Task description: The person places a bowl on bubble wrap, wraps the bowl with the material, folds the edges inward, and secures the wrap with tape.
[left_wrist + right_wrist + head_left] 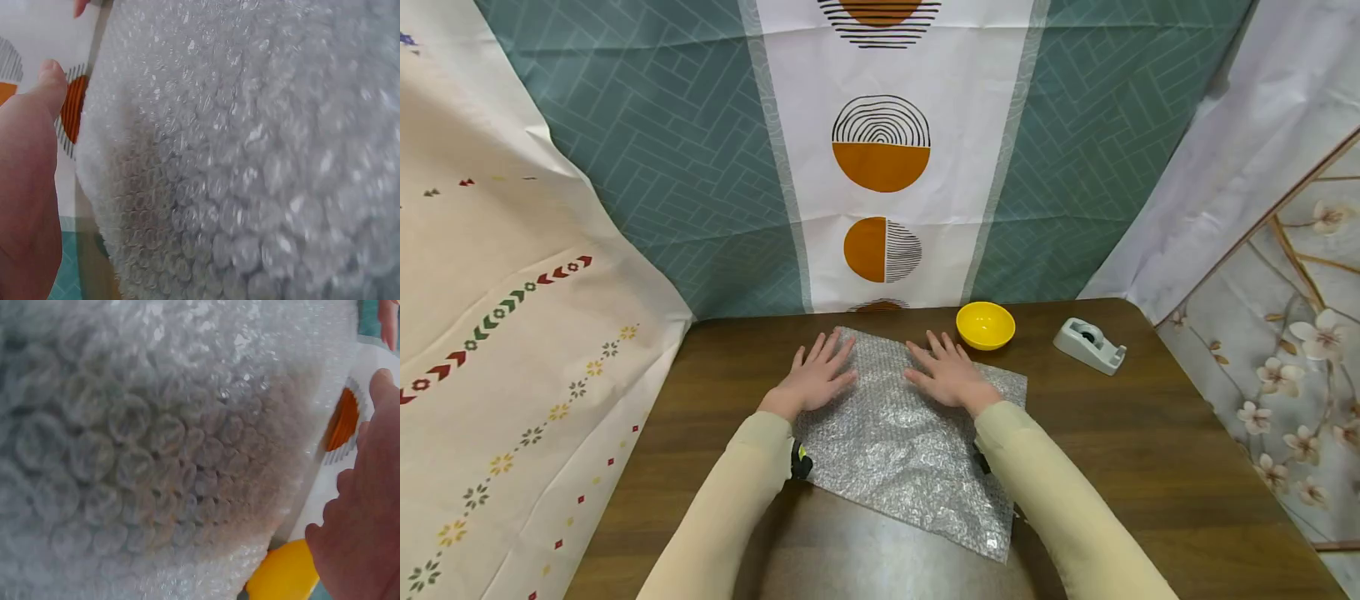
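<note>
A sheet of clear bubble wrap (895,442) lies spread at a slant on the brown table. My left hand (815,377) is over its upper left edge, palm down, fingers straight and spread. On the upper right part, my right hand (950,371) is held the same way, its fingertips close to a yellow bowl (985,326). Both hands appear without anything in their grasp. In the left wrist view the bubble wrap (237,150) fills most of the picture, beside the left thumb. The right wrist view has the bubble wrap (156,462) with the bowl (284,572) beyond its edge.
A white tape dispenser (1090,345) stands at the back right of the table (1120,467). Behind the table hangs a green and white patterned curtain (880,158). Patterned cloths flank the left and right sides.
</note>
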A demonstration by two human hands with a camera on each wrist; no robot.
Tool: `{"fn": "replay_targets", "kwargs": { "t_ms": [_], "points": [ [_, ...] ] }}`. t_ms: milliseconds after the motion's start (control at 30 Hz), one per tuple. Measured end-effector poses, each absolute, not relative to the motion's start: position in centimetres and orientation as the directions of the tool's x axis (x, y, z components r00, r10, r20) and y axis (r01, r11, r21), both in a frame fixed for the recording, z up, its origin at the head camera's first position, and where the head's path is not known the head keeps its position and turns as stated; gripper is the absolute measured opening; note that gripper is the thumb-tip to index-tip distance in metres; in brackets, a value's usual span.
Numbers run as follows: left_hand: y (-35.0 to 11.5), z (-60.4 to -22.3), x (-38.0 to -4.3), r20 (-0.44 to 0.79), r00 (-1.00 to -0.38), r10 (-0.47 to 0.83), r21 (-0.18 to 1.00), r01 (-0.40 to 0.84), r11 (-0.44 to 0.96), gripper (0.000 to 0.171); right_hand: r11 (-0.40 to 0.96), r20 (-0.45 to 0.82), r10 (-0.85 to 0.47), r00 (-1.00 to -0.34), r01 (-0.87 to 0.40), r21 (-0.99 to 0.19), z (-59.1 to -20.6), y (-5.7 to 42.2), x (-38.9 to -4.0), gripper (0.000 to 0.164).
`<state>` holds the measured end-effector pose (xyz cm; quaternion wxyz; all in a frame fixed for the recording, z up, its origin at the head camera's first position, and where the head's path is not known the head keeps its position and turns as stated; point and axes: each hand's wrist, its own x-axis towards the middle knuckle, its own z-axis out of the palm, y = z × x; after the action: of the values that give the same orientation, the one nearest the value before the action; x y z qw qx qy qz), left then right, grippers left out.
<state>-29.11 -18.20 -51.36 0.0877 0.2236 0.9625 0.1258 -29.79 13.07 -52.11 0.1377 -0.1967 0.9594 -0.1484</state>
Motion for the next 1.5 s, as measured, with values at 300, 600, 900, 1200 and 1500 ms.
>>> {"fn": "replay_targets", "kwargs": {
  "t_ms": [300,600,900,1200,1500],
  "points": [
    [-19.6,-51.6,-27.0,-0.086,-0.812,0.577,0.343,0.520,0.782,0.076,0.809,-0.191,-0.536,-0.822,-0.436,-0.395,-49.7,16.5,-25.7,0.072],
    [-22.6,-53.2,-23.7,-0.114,-0.749,0.653,0.428,0.556,0.712,0.080,0.797,-0.218,-0.530,-0.819,-0.394,-0.458,-49.7,21.7,-19.8,0.087],
    [-23.9,-54.4,-22.0,-0.058,-0.714,0.698,0.555,0.558,0.617,0.087,0.789,-0.276,-0.542,-0.794,-0.368,-0.492,-51.3,22.7,-16.6,0.118],
    [-24.0,-55.0,-22.1,-0.057,-0.729,0.683,0.584,0.531,0.615,0.089,0.745,-0.249,-0.574,-0.780,-0.370,-0.555,-52.8,23.6,-17.2,0.127],
    [-24.4,-55.5,-22.5,-0.043,-0.713,0.700,0.601,0.542,0.588,0.090,0.741,-0.252,-0.576,-0.778,-0.367,-0.562,-53.4,23.8,-17.4,0.127]
  ]
}}
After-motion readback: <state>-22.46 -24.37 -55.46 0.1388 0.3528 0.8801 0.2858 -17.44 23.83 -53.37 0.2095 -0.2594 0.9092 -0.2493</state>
